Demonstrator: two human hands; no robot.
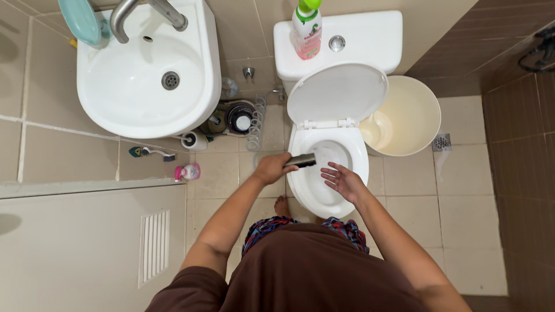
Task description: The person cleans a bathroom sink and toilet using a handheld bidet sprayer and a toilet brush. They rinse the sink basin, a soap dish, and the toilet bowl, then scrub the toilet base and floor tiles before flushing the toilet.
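My left hand (270,168) grips a dark metal spray nozzle (302,160) and points it over the left rim of the white toilet bowl (358,162). The toilet lid (337,92) stands raised against the tank (370,40). My right hand (342,180) hovers open, fingers spread, above the bowl just in front of the nozzle and holds nothing. A flexible hose (255,124) runs up from the nozzle toward the wall valve.
A white sink (144,86) with a metal tap hangs at upper left. A cleaner bottle (306,29) stands on the tank. A cream bucket (404,115) sits right of the toilet. A small pink bottle (188,171), a brush (151,152) and a floor drain (441,142) are on the tiles. A door (87,242) is at lower left.
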